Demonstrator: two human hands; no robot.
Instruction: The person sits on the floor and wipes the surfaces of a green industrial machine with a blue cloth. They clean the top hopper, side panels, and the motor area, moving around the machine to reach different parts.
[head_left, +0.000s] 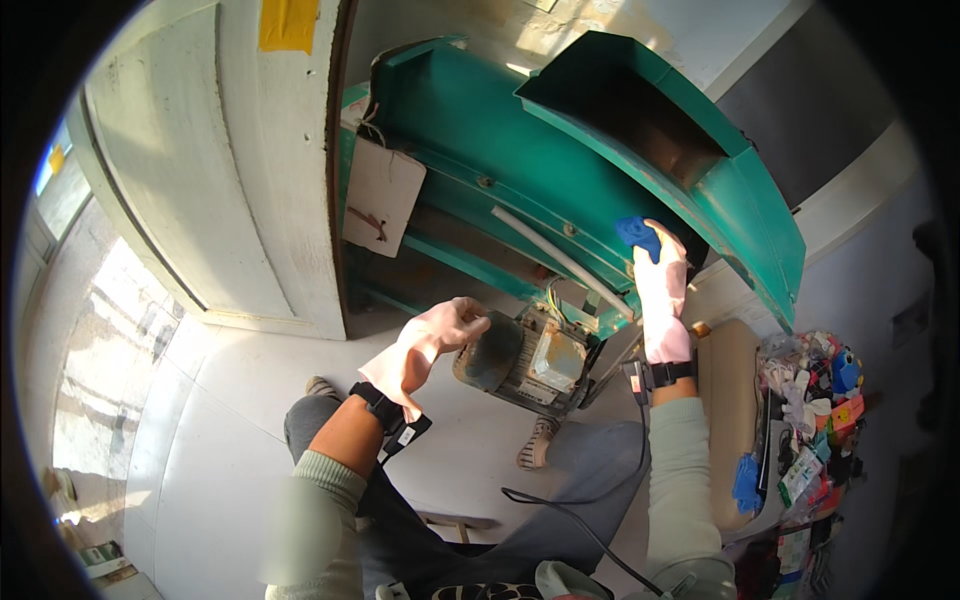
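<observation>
My right hand (661, 259), in a pink rubber glove, is closed on a blue cloth (637, 234) against the green sheet-metal panel (480, 142) of a machine. In a matching glove, my left hand (466, 321) is near the rounded end cover of an electric motor (491, 352); its fingers are curled, and whether they touch the cover or hold anything small cannot be told. The motor has a rusty terminal box (559, 358) with wires rising behind it. A pale rod (562, 261) lies slantwise across the green frame. Above my right hand hangs a green metal hood (675, 127).
A white wooden door (225, 187) stands at the left. At the right are a beige padded case (727, 420) and a heap of small textile goods in plastic bags (814, 412). A black cable crosses my lap. Part of a small stool (457, 520) shows between my legs.
</observation>
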